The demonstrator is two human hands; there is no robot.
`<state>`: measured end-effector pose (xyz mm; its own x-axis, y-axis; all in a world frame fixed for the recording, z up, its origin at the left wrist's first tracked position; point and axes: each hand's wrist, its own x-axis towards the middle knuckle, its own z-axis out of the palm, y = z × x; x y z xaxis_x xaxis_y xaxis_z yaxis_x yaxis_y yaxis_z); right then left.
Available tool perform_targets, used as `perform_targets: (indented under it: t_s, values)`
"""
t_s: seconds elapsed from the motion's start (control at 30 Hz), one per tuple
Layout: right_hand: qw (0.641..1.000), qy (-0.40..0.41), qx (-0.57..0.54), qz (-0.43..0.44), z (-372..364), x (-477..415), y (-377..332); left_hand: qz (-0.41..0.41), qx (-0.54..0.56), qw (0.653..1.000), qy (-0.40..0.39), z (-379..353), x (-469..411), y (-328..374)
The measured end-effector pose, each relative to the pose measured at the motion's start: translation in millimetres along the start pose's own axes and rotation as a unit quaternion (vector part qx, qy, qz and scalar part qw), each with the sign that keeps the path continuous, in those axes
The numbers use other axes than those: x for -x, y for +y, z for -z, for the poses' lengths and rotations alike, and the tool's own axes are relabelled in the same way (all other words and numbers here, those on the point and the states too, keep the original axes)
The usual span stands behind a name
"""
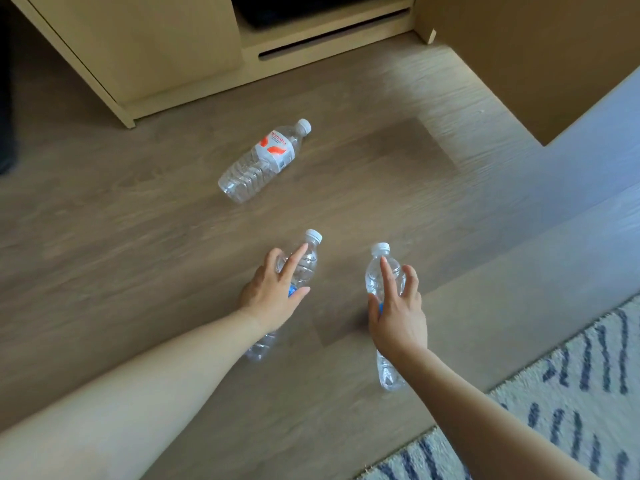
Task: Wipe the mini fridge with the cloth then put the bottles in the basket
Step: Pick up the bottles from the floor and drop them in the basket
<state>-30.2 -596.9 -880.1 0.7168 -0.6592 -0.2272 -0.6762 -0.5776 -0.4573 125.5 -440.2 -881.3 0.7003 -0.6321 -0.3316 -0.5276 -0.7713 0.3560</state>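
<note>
Bottles: three | left hand [273, 292] one | right hand [398, 306] one

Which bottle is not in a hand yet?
The red-labelled bottle, lying alone on the floor near the cabinet; the left hand and right hand each grip another.

On the floor [138, 220] we see three bottles. The far bottle [263, 161] lies at twelve o'clock, its cap towards one o'clock, just before the cabinet [156, 46]. At six o'clock our left hand [273, 292] lies on the left bottle [304, 265], our right hand [398, 306] on the right bottle [377, 271]. The rug [571, 393] lies at four o'clock.
</note>
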Motion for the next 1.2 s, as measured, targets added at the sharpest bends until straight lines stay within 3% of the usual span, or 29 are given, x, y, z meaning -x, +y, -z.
perform_targets:
  t_s: [0.2,0.43,0.63,0.93,1.2]
  values:
    - [0.999,-0.029,-0.025,-0.036,-12.8,-17.6,-21.8,0.012,0.081,0.995,0.051,-12.5,-2.5,3.9]
    - [0.988,-0.100,-0.049,-0.111,52.9,10.5,-18.0,0.089,-0.032,0.994,-0.046,48.8,28.1,35.7]
    - [0.988,-0.084,-0.108,-0.068,194.7,35.4,-79.0,0.050,0.035,0.997,-0.040,174.1,95.6,124.9]
    - [0.973,-0.080,-0.205,-0.070,484.0,120.1,-171.1,0.034,0.137,0.990,0.012,420.5,175.6,294.0]
    - [0.967,0.009,-0.224,-0.117,713.7,178.9,-159.6,-0.061,0.090,0.994,-0.011,543.6,243.9,453.1]
